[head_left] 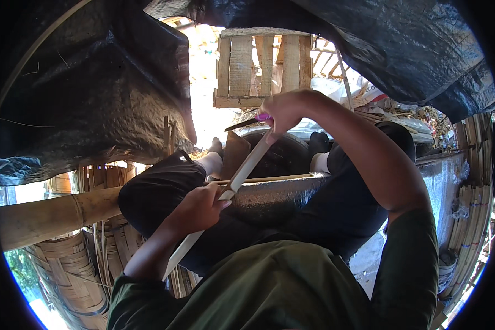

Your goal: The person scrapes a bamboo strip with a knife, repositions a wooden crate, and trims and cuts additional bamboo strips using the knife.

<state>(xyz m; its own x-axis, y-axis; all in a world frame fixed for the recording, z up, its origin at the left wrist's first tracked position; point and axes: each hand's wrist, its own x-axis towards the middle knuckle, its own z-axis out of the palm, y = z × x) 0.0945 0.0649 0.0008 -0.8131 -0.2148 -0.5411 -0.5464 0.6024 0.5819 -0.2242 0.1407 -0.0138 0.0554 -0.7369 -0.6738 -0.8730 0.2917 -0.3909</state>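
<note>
A long pale strip (250, 163), which looks like split bamboo, slants across my lap from lower left up toward the middle. My left hand (198, 209) is closed around it near my left thigh, and its lower end runs down beside my left forearm. Near the strip's upper end is my right hand (285, 111), closed on the purple handle of a knife (242, 125). The dark blade points left, above the strip and apart from it. Fingers of the right hand seem to touch the strip's end; the exact contact is partly hidden.
A thick bamboo pole (55, 216) lies at my left knee, above a woven basket (74, 269). Between my feet sits a dark round tyre-like object (283, 157). A wooden crate (241, 66) stands ahead. Black tarps (88, 82) hang around; bundled sticks (470, 220) stand at right.
</note>
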